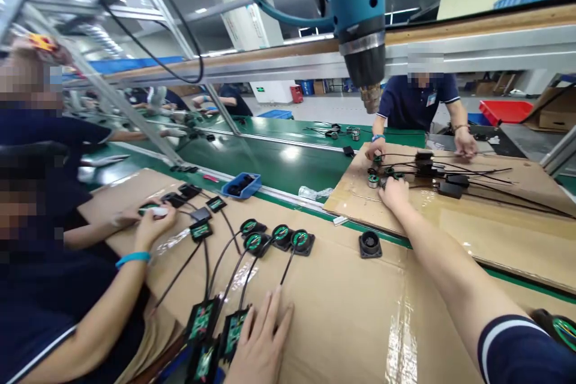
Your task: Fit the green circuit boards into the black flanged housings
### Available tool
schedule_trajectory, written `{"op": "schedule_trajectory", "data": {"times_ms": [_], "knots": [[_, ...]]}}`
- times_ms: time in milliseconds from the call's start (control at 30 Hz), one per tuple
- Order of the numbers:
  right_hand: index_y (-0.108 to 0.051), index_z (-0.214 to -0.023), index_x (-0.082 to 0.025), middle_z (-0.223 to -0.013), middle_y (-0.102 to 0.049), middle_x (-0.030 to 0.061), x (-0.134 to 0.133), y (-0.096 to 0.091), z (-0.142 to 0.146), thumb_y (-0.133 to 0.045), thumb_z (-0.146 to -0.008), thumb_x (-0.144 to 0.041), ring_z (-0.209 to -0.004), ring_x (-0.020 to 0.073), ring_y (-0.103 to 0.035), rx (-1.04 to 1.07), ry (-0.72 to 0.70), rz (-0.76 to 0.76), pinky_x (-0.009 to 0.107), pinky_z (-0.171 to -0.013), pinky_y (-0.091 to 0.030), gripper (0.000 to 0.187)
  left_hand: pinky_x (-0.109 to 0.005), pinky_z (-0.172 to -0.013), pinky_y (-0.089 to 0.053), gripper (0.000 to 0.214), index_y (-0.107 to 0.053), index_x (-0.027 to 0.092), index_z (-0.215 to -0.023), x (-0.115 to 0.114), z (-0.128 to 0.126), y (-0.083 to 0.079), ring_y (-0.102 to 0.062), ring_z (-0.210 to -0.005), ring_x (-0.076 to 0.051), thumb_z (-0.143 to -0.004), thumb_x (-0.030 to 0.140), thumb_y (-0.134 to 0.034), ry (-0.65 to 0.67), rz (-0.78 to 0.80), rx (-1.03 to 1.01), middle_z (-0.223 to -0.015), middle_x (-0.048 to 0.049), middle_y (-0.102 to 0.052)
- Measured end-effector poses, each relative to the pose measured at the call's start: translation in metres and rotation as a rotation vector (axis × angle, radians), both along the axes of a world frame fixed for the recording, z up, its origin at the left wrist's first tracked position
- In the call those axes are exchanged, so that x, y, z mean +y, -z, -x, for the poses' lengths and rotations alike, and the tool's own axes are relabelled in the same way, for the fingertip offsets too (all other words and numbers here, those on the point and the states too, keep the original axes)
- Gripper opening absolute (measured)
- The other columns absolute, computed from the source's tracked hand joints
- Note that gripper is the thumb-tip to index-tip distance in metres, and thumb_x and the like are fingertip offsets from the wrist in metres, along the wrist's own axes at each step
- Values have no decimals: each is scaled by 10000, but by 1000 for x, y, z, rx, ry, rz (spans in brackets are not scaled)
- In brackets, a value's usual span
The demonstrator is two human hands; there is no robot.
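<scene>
My left hand (261, 342) lies flat on the cardboard with its fingers stretched out, beside an open black box with a green circuit board (234, 330). Black cables run from such boxes to several round black housings, one of them a square-flanged housing (301, 242) with green board and wires inside. My right hand (396, 193) reaches far forward onto the second cardboard sheet. Its fingers are curled at a small dark part, mostly hidden by them. Just left of these fingertips stands a round silver-sided part with a green top (373, 180).
An empty-looking black flanged housing (370, 244) sits on the near cardboard (337, 312). A teal power drill (360, 18) hangs overhead. Across the green conveyor (279, 153), a co-worker's hand (375, 149) touches the same group of parts. At left, another person's hand (153, 222) holds a part.
</scene>
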State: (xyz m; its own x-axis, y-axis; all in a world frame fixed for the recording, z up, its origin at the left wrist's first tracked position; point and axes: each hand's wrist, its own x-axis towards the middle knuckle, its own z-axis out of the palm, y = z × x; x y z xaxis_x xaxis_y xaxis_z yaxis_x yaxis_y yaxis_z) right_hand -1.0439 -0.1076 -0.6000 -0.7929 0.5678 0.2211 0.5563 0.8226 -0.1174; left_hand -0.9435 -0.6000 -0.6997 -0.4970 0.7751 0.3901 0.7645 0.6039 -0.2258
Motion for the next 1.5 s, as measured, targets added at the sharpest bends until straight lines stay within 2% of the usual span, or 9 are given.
{"op": "schedule_trajectory", "data": {"times_ms": [200, 433, 533, 667, 800, 900, 1133, 1300, 1500], "knots": [[-651, -1054, -111, -1024, -719, 206, -7, -26, -80, -514, -928, -448, -957, 307, -638, -34, -175, -50, 348, -744, -389, 385, -483, -1185, -394, 721, -497, 289, -1482, -24, 10, -12, -296, -1533, -287, -851, -54, -440, 150, 103, -65, -1615, -132, -394], [-641, -976, -206, -816, -730, 109, -75, -56, -264, -538, -889, -436, -748, 264, -684, -210, -348, 106, 319, -628, -378, 267, -609, -1176, -352, 529, -578, 211, -1395, -29, 27, -28, -354, -1494, -349, -911, 45, -450, 131, 67, -249, -1557, -207, -445], [-637, -919, -203, -845, -741, 132, -129, -40, -316, -532, -878, -368, -775, 280, -703, -321, -364, 189, 327, -625, -401, 200, -619, -1162, -364, 527, -504, 196, -1458, 26, 24, -32, -406, -1456, -371, -935, 239, -550, 146, -58, -389, -1550, -222, -445], [-659, -964, -168, -911, -746, 163, -179, -7, -340, -536, -909, -380, -857, 310, -725, -337, -329, 309, 356, -704, -480, 251, -656, -1175, -325, 839, -284, 138, -1579, 147, 19, -35, -327, -1497, -406, -874, 391, -661, 245, -302, -673, -1604, -265, -341], [-651, -1172, -147, -1127, -699, 173, -186, 9, -352, -612, -904, -433, -1012, 313, -701, -179, -357, 386, 385, -858, -528, 393, -571, -1220, -313, 888, -386, 90, -1510, 255, 28, -34, -353, -1485, -390, -699, 158, -741, 284, -616, -804, -1570, -270, -381], [-575, -1351, -158, -1263, -663, 140, -177, 18, -362, -618, -886, -285, -1147, 264, -655, -55, -508, 473, 347, -994, -503, 484, -541, -1165, -393, 637, -554, 118, -1344, 288, 28, -30, -527, -1337, -351, -722, 110, -690, 244, -707, -802, -1390, -231, -557], [-639, -1247, -152, -1195, -706, 127, -167, 33, -368, -650, -879, -260, -1111, 257, -662, 37, -500, 561, 355, -1004, -506, 384, -567, -1052, -441, 483, -635, 172, -1046, 256, -37, -10, -581, -1151, -346, -720, 468, -834, 92, -757, -737, -1098, -141, -639], [-640, -1251, -146, -1205, -704, 137, -164, 33, -364, -661, -868, -223, -1135, 265, -657, 35, -534, 611, 376, -1022, -509, 391, -472, -1115, -445, 680, -482, 207, -1370, 236, -72, 4, -576, -1266, -277, -768, 296, -785, 171, -835, -980, -1347, -124, -608], [-658, -1262, -155, -1173, -722, 138, -161, 41, -363, -688, -857, -196, -1085, 269, -690, 134, -512, 609, 402, -987, -554, 407, -496, -1088, -482, 566, -568, 197, -1299, 228, -72, 7, -632, -1206, -288, -793, 329, -783, 205, -853, -1029, -1275, -131, -662]]}}
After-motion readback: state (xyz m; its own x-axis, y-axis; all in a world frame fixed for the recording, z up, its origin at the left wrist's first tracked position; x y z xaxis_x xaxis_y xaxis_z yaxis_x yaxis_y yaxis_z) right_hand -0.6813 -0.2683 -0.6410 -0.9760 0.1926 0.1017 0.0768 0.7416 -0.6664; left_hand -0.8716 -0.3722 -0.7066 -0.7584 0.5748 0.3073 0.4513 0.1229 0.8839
